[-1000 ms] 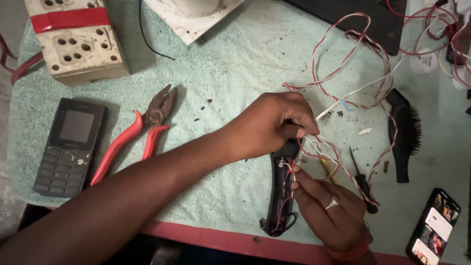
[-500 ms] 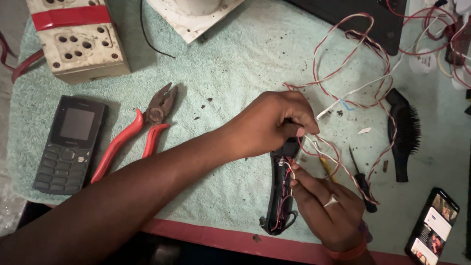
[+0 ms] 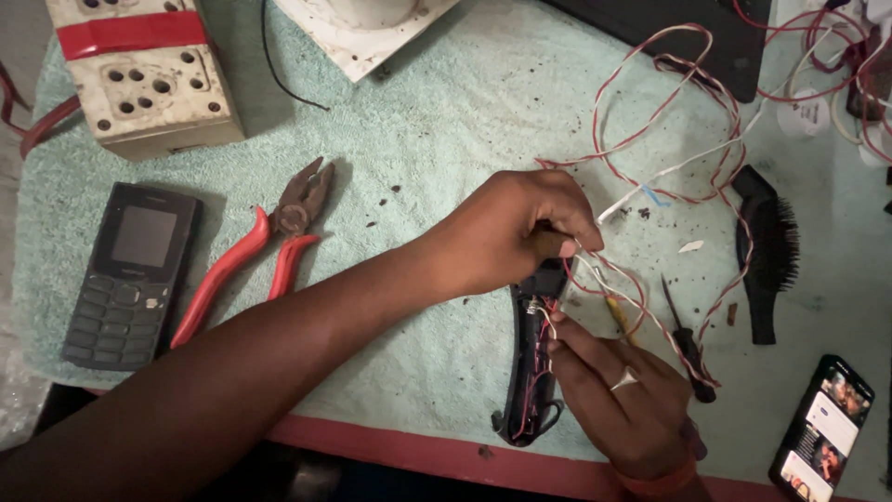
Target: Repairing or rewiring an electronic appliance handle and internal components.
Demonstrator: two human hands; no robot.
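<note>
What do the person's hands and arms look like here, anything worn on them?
Both are bare, with no gloves. The left hand leads into a bare forearm with no sleeve in view. The right hand wears a silver ring on one finger and a reddish band at the wrist.

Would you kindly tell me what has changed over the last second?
Very little. The left hand still pinches the thin red and white wires above the long black device, and the right hand stays at them with hardly a shift. Pliers, keypad phone and brush lie unmoved.

Red-handled pliers (image 3: 255, 256) beside keypad phone (image 3: 133, 274); black brush (image 3: 771, 251) right.
</note>
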